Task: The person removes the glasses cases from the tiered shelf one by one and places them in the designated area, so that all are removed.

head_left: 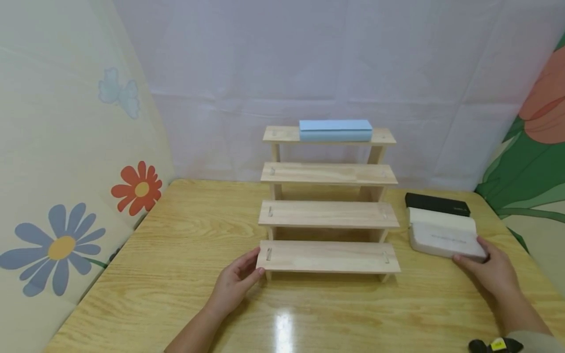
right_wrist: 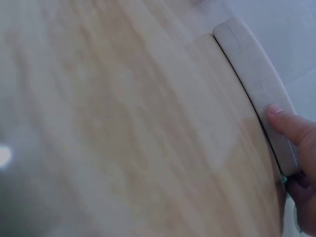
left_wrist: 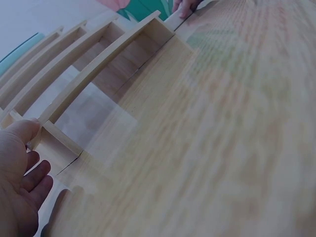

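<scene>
A four-step wooden display stand point(head_left: 328, 256) stands mid-table in the head view. My left hand point(head_left: 235, 283) holds the left end of its lowest step. In the left wrist view that hand's thumb point(left_wrist: 22, 131) lies against the step's corner and the other fingers are bent beside it. To the right of the stand, my right hand point(head_left: 494, 267) grips the near right corner of a grey glasses case point(head_left: 441, 241). The case's side point(right_wrist: 254, 74) shows in the right wrist view, the thumb pressed on it. A light-blue folded case point(head_left: 335, 131) rests on the top step.
Behind the grey case lie a white case point(head_left: 443, 219) and a black case point(head_left: 437, 203), close together. The wooden table point(head_left: 198, 245) meets a pale cloth backdrop point(head_left: 309, 63) at the back. Flower-printed panels point(head_left: 48, 147) flank it. A small black object with a yellow label point(head_left: 498, 344) sits by the right sleeve.
</scene>
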A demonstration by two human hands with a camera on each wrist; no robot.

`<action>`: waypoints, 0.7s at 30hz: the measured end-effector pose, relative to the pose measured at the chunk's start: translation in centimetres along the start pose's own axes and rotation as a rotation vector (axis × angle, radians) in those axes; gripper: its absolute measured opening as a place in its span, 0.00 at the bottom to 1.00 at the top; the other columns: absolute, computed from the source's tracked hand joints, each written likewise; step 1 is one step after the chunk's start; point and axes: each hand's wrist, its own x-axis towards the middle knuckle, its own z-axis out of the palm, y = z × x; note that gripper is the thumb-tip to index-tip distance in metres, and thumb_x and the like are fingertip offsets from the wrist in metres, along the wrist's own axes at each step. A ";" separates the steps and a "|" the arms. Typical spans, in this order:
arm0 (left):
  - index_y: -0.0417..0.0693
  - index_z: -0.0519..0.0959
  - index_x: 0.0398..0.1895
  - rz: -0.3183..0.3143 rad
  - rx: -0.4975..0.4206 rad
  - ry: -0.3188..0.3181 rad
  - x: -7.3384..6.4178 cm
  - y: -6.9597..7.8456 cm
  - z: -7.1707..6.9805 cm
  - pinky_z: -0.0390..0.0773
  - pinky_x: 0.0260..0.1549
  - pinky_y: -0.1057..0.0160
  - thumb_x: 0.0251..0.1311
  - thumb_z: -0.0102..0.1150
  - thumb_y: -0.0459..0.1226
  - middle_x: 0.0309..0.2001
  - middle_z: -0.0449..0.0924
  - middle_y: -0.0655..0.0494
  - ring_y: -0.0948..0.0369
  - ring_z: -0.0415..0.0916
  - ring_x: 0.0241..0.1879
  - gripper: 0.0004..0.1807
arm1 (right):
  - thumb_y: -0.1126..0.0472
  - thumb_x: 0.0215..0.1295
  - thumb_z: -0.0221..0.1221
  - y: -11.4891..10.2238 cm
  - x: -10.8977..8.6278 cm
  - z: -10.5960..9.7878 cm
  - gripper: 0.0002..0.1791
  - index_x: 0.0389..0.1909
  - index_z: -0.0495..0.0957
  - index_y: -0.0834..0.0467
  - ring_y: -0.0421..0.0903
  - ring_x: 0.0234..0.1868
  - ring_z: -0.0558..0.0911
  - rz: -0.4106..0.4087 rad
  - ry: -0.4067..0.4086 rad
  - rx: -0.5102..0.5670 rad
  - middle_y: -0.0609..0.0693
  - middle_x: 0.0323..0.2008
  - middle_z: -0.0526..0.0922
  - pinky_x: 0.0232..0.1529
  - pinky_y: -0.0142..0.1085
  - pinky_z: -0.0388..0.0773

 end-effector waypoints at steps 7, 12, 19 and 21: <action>0.39 0.73 0.64 0.005 -0.004 -0.003 -0.1 -0.1 0.0 0.76 0.59 0.65 0.61 0.64 0.34 0.63 0.75 0.42 0.47 0.75 0.61 0.27 | 0.38 0.66 0.56 -0.1 0.5 -0.3 0.56 0.74 0.38 0.71 0.79 0.70 0.46 0.006 0.019 0.016 0.79 0.71 0.43 0.68 0.70 0.47; 0.39 0.73 0.64 0.002 -0.005 -0.003 -0.1 0.0 0.0 0.76 0.58 0.66 0.62 0.64 0.34 0.62 0.76 0.42 0.47 0.75 0.61 0.27 | 0.38 0.67 0.55 -0.2 1.0 -0.5 0.55 0.74 0.38 0.70 0.78 0.71 0.44 0.049 0.030 0.027 0.78 0.72 0.41 0.69 0.69 0.45; 0.39 0.72 0.64 -0.008 0.000 0.000 -0.1 0.1 0.0 0.77 0.59 0.61 0.62 0.64 0.34 0.63 0.76 0.42 0.47 0.75 0.61 0.27 | 0.36 0.67 0.54 -0.1 1.6 -0.7 0.55 0.75 0.37 0.70 0.77 0.72 0.43 0.079 0.037 0.023 0.77 0.72 0.40 0.70 0.69 0.45; 0.40 0.73 0.64 -0.015 0.000 0.002 -0.1 0.1 0.0 0.77 0.59 0.63 0.62 0.64 0.34 0.62 0.76 0.42 0.48 0.76 0.61 0.27 | 0.36 0.67 0.54 0.0 1.8 -0.7 0.55 0.75 0.38 0.70 0.77 0.71 0.44 0.084 0.038 0.020 0.78 0.72 0.40 0.70 0.69 0.45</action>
